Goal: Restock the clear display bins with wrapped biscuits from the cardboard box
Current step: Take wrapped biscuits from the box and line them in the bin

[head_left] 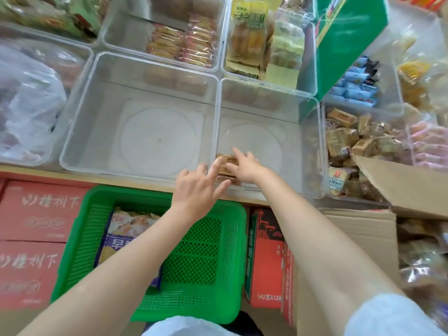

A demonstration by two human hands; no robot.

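Observation:
Two clear display bins stand side by side on the shelf, the left bin [80,132] holding nothing and the right bin [312,146] holding a few brown wrapped biscuits [229,163] in its near left corner. My right hand [244,167] lies over those biscuits with fingers extended. My left hand [198,187] reaches over the bin's front rim, its index finger touching the same packets. The cardboard box [378,229] sits at lower right, its flaps open, with wrapped biscuits [421,253] inside.
A green plastic basket [208,251] with a snack bag stands below the shelf edge. Red cartons [36,214] lie to its left and a red box [264,258] to its right. Further bins around hold assorted wrapped snacks; a green box [344,44] leans at the upper right.

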